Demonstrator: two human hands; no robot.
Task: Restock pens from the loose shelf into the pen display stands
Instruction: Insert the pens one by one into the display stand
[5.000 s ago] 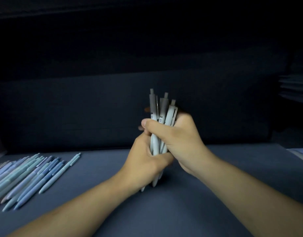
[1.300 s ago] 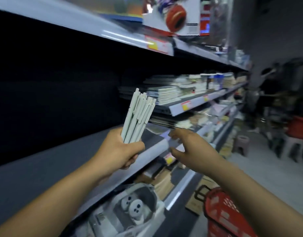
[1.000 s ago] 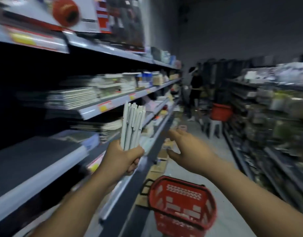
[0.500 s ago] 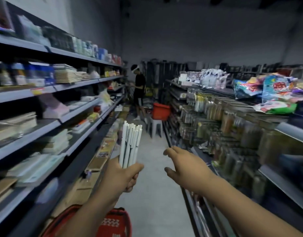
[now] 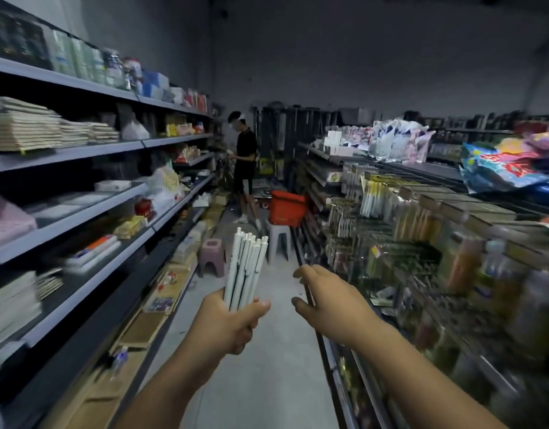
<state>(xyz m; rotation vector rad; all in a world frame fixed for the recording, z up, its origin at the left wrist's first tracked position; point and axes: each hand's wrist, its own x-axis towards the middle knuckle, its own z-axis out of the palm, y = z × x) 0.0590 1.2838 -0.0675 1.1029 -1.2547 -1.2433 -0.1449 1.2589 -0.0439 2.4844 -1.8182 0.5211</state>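
The left hand (image 5: pixel 226 323) grips a bundle of white pens (image 5: pixel 245 267) upright in its fist — held over the aisle floor (image 5: pixel 267 366), between the two rows of shelves. The right hand (image 5: pixel 326 301) hangs just beside it, fingers relaxed and holding nothing — near the blurred pen racks (image 5: pixel 391 236) on the right.

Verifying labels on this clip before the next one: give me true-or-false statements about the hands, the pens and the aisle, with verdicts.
1. The left hand grips a bundle of white pens. True.
2. The right hand holds one pen. False: it is open and holds nothing.
3. The pens lie flat on a shelf. False: they stand nearly upright in the left hand.
4. A pink stool stands on the floor. True.
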